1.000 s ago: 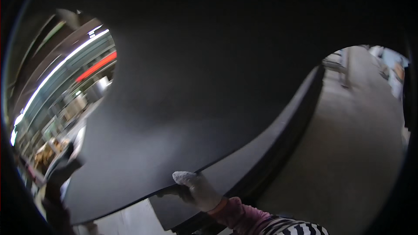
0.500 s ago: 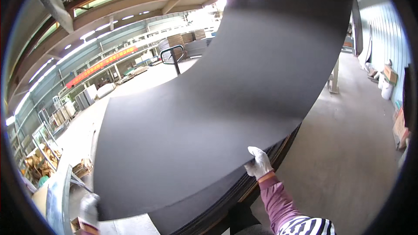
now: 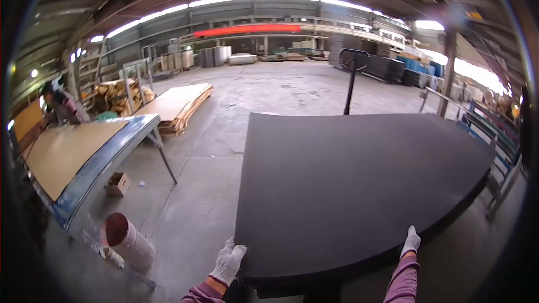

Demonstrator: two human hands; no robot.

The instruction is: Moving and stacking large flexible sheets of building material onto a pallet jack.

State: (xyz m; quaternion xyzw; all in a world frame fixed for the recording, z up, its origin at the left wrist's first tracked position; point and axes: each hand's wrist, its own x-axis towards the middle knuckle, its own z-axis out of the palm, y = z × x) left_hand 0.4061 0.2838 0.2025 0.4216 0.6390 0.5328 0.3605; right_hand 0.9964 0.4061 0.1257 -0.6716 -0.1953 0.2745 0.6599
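Observation:
A large black sheet (image 3: 348,191) lies flat in front of me, on top of a stack whose dark edge shows along the near right side. My left hand (image 3: 229,261), in a white knitted glove, is closed on the sheet's near left corner with the thumb toward the top face. Farther right, my gloved right hand (image 3: 411,241) holds the near edge, thumb up on the surface. The fingers of the right hand are mostly hidden below the edge.
Left stands a blue-edged table (image 3: 106,160) bearing a tan sheet (image 3: 73,151); a person (image 3: 62,104) leans over it. A bucket (image 3: 126,241) and small carton (image 3: 117,184) sit on the floor. Beyond are stacked tan sheets (image 3: 179,106), a pallet-jack handle (image 3: 352,78) and a metal frame (image 3: 499,174).
My view has swung left. The black sheet, earlier curved up high at its far end, now lies flat. My left hand has come from beside the sheet onto its corner.

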